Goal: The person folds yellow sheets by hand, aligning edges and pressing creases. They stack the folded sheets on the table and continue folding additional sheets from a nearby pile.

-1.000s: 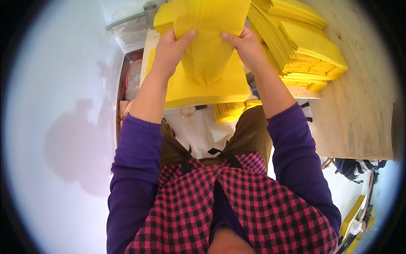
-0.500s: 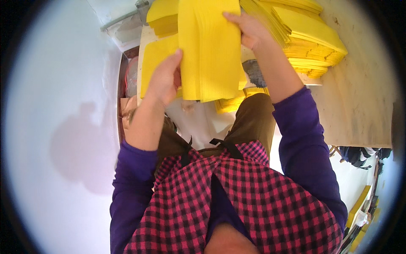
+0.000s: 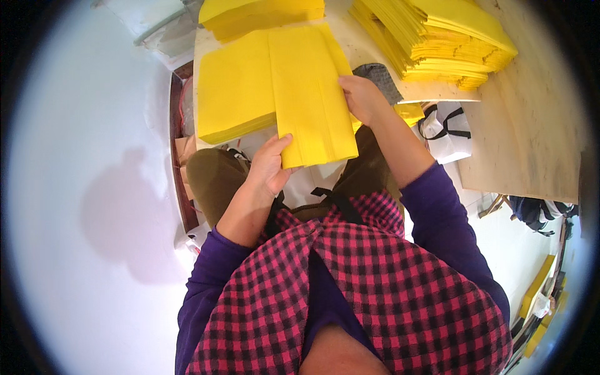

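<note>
Between my hands is a folded yellow fabric sheet (image 3: 312, 100), felt-like, with long creases down its length. My left hand (image 3: 272, 164) grips its near left corner, thumb on top and fingers beneath. My right hand (image 3: 364, 100) pinches its right edge about halfway up. The sheet overlaps the right side of a neat stack of yellow sheets (image 3: 234, 87) on the table; whether it rests on that stack I cannot tell. Its near end hangs past the table edge, above my lap.
Another yellow stack (image 3: 262, 15) lies farther back. At the right back is a fanned pile of yellow folded pieces (image 3: 456, 47). A grey cloth (image 3: 378, 81) lies on the wooden table (image 3: 340, 17). A white bag with black handles (image 3: 447, 132) stands below, beside an upright wooden board (image 3: 525, 137). A white wall (image 3: 56, 187) is on the left.
The yellow sheet has come down and nearer to me, uncovering the stacks behind. My left hand has shifted to the sheet's near corner, and my right hand has lowered along its edge.
</note>
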Action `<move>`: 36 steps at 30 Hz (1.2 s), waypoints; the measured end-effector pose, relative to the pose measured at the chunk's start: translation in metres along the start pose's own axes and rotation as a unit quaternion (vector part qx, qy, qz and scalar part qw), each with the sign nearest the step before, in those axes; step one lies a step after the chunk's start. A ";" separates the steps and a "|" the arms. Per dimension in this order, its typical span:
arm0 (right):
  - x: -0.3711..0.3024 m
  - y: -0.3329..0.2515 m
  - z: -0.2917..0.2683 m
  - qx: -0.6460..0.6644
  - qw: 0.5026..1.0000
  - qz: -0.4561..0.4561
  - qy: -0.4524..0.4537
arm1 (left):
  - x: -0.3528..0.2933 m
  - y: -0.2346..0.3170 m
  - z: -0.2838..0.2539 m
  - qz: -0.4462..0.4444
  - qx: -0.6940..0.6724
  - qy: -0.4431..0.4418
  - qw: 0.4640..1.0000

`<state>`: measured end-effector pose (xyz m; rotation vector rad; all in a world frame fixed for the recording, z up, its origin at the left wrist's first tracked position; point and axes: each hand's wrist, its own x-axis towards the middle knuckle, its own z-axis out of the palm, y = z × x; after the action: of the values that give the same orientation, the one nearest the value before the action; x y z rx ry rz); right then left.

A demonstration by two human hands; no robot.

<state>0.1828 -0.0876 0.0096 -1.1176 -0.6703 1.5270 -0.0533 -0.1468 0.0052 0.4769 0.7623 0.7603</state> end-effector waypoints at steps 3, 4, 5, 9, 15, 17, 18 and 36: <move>-0.034 0.022 -0.007 0.064 0.997 -0.024 -0.016 | -0.003 -0.005 0.000 -0.017 -0.021 -0.008 1.000; -0.048 0.030 -0.008 0.099 0.994 -0.032 -0.017 | -0.003 -0.007 -0.001 -0.019 -0.012 -0.004 1.000; -0.059 0.037 -0.007 0.126 0.992 -0.003 0.011 | -0.002 -0.008 -0.001 -0.022 -0.009 -0.002 1.000; -0.090 0.056 0.005 0.252 0.964 0.071 0.058 | -0.002 -0.015 0.004 -0.021 -0.019 0.011 1.000; -0.098 0.058 0.012 0.258 0.962 0.074 0.050 | -0.006 -0.016 0.013 -0.009 -0.009 0.019 1.000; -0.097 0.059 0.010 0.224 0.972 0.064 0.042 | -0.007 -0.016 0.013 -0.011 0.002 0.018 1.000; -0.095 0.059 0.010 0.210 0.975 0.063 0.044 | -0.007 -0.016 0.012 -0.013 0.003 0.018 1.000; -0.089 0.077 0.003 0.138 0.989 0.024 0.052 | 0.037 0.017 0.074 0.391 0.785 -0.146 0.458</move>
<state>0.1453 -0.1927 -0.0290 -0.9987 -0.3498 1.5381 0.0135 -0.1170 0.0471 2.7772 0.6917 0.5108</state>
